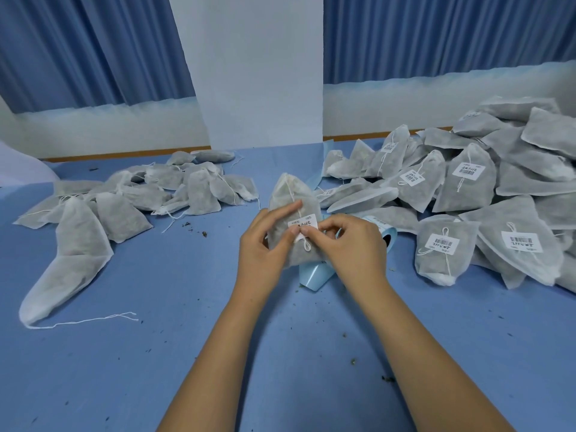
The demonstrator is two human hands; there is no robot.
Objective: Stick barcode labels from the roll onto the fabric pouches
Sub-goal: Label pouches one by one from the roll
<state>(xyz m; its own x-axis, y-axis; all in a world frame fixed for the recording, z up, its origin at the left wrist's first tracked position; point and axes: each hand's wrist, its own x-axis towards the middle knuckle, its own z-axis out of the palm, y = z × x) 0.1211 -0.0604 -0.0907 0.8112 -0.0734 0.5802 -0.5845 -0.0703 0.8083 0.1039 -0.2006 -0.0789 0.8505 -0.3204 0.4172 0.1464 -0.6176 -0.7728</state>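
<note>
White barcode label (303,225) half-down on grey-white fabric drawstring pouch (291,194), centre of blue counter (156,353). My left hand (265,244) grips the pouch, right hand (352,244) pinches the label edge. Labelled heap (467,182) on the right; unlabelled heap (187,185) on the left, probably the smaller share, left to do.

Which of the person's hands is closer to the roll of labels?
Right. The right hand lies just in front of the roll, partly hiding it, and pinches the label. The left hand holds the pouch, farther left of the roll.
</note>
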